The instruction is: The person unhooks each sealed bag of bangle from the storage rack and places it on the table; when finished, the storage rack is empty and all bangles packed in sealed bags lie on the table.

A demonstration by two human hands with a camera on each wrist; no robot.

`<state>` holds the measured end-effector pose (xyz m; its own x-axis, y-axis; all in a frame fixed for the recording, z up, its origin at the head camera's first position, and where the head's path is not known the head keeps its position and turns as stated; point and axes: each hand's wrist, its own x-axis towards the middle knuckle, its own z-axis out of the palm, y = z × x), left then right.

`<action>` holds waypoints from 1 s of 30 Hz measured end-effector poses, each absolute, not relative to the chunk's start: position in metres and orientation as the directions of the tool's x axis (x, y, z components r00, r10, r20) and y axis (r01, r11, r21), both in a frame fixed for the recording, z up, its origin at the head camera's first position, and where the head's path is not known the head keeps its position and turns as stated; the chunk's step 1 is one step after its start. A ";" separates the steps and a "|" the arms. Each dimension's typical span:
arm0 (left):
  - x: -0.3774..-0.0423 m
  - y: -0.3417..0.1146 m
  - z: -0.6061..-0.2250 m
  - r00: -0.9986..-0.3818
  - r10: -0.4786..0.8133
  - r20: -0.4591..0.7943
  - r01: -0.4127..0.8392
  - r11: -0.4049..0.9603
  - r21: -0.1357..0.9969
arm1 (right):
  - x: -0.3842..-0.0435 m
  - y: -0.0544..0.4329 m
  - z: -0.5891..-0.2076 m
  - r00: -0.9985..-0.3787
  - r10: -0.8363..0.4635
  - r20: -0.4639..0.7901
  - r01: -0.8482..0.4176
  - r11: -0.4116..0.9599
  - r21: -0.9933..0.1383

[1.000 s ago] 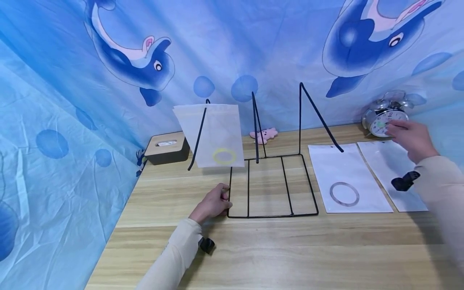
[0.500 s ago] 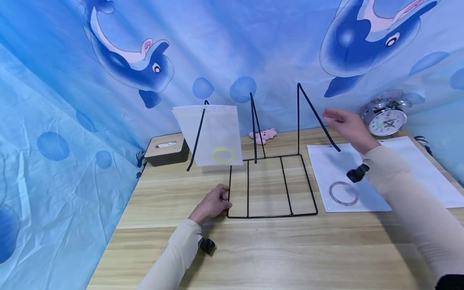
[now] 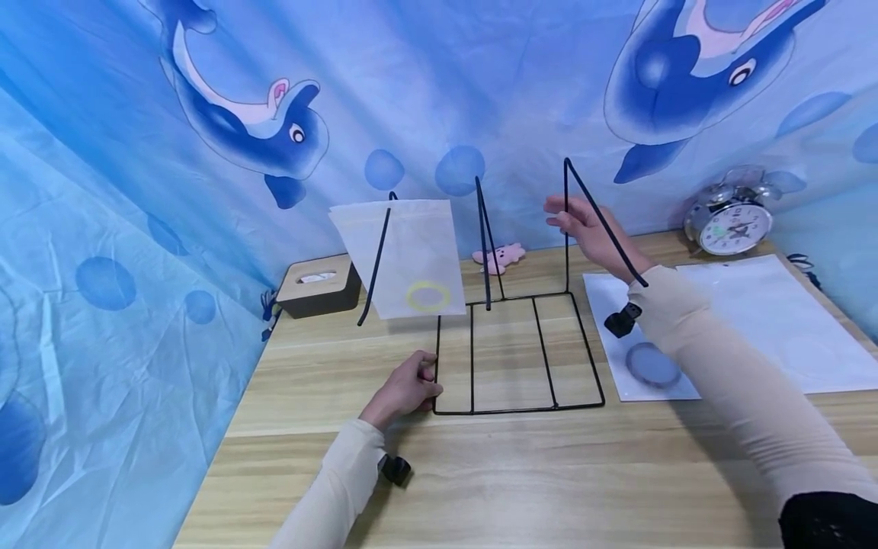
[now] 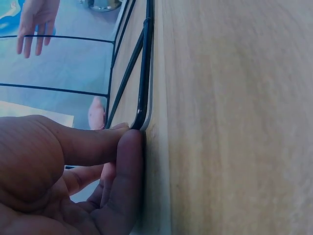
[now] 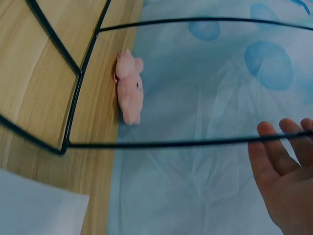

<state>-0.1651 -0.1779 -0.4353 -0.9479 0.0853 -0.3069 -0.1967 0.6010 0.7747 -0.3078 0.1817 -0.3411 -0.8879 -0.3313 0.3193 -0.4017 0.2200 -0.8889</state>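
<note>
A black wire rack (image 3: 519,412) with three tall bent uprights stands on the table. My left hand (image 3: 406,390) pinches its front left corner between thumb and finger, close up in the left wrist view. On the rack's left upright hangs a stack of clear plastic bags (image 3: 405,244) with a yellow ring mark low on it. My right hand (image 3: 593,229) is raised at the rack's right upright (image 5: 195,144), fingers relaxed, holding nothing. Whether it touches the rod cannot be told. Flat white sheets or bags (image 3: 775,320), one with a grey ring, lie under the right forearm.
A tissue box (image 3: 318,286) sits at the back left. Behind the rack lies a small pink toy (image 3: 504,256). An alarm clock (image 3: 728,221) stands at the back right. A blue dolphin-print curtain (image 3: 411,91) closes off the back and left.
My right hand has moved left from in front of the alarm clock to the rack's right upright. My left hand keeps its pinch on the rack's corner.
</note>
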 end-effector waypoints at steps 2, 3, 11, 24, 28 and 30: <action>-0.164 -0.178 -0.435 -0.949 0.082 -0.305 -0.198 0.598 0.776 | -0.310 0.177 -0.344 -0.884 -0.309 0.350 -0.423 0.211 -0.881; -0.164 -0.178 -0.435 -0.948 0.079 -0.307 -0.202 0.595 0.778 | -0.311 0.175 -0.346 -0.882 -0.296 0.365 -0.433 0.206 -0.878; -0.162 -0.177 -0.436 -0.951 0.076 -0.299 -0.204 0.574 0.793 | -0.312 0.176 -0.347 -0.899 -0.233 0.370 -0.414 0.182 -0.892; -0.164 -0.176 -0.434 -0.949 0.107 -0.297 -0.171 0.616 0.769 | -0.312 0.189 -0.346 -0.918 -0.205 0.340 -0.376 0.176 -0.910; -0.165 -0.175 -0.434 -0.949 0.131 -0.287 -0.136 0.651 0.747 | -0.311 0.193 -0.346 -0.923 -0.201 0.329 -0.362 0.163 -0.918; -0.166 -0.175 -0.434 -0.949 0.137 -0.284 -0.124 0.665 0.736 | -0.310 0.193 -0.346 -0.928 -0.191 0.321 -0.351 0.157 -0.923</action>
